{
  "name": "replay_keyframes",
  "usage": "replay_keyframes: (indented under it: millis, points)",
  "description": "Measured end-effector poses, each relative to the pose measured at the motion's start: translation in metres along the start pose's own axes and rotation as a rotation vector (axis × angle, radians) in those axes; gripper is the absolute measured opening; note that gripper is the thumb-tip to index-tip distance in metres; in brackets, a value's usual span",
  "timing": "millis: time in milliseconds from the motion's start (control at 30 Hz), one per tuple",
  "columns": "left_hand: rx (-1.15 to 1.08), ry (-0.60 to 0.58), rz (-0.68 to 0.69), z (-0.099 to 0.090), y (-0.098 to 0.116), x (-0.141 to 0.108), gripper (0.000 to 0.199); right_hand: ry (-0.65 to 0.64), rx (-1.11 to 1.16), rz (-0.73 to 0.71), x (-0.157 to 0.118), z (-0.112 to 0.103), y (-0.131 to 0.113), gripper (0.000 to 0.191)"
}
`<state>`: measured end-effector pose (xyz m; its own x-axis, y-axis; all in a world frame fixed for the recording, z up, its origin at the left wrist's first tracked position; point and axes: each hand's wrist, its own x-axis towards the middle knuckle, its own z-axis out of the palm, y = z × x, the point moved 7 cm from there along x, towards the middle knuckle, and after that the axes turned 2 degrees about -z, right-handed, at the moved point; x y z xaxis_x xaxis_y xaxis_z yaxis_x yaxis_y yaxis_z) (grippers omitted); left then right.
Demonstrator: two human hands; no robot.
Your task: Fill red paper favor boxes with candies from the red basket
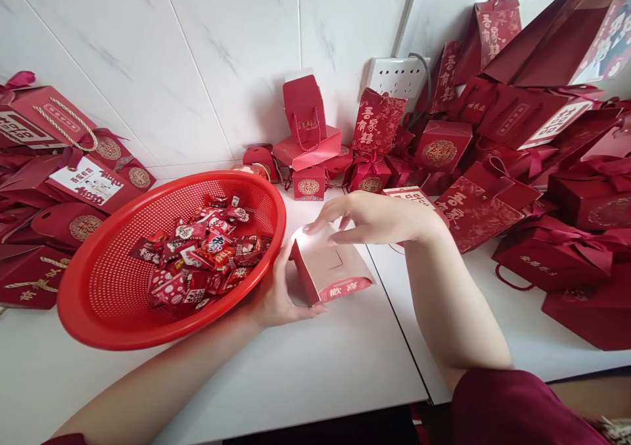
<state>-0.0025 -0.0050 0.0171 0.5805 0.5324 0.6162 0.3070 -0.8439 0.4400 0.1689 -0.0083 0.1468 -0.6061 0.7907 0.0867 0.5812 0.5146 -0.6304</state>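
A small red paper box [330, 261], its plain pinkish-brown side up and printed characters on the near flap, lies at the middle of the white table. My left hand [283, 294] grips its left side, fingers behind and thumb along the near edge. Over the far end of the box is my right hand [357, 218], its fingers bent and apart, the fingertips near the box's far flap. Nothing shows between them. Left of the box, a red plastic basket [106, 313] holds several wrapped candies [197, 254], its rim beside my left hand.
Red gift boxes and bags crowd the right side [493, 188] and the left edge [64, 195]. More boxes stand stacked by the tiled wall [305, 142], near a power strip [398, 77]. A seam crosses the white table [296, 379] right of the box.
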Motion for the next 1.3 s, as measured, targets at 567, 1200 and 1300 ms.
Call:
replay_keyframes:
  millis: [567, 1200, 1300]
  points:
    - [-0.006, -0.014, 0.031, -0.003, 0.010, -0.003, 0.122, -0.118, 0.254, 0.054, 0.021, 0.018, 0.039, 0.021]
    - [-0.548, -0.030, -0.211, 0.013, -0.003, 0.018, 0.127, -0.070, 0.104, 0.320, -0.005, -0.005, 0.051, 0.040]
    - [-0.537, -0.029, -0.245, 0.014, -0.006, 0.018, 0.126, -0.063, 0.079, 0.370, -0.017, -0.011, 0.053, 0.044]
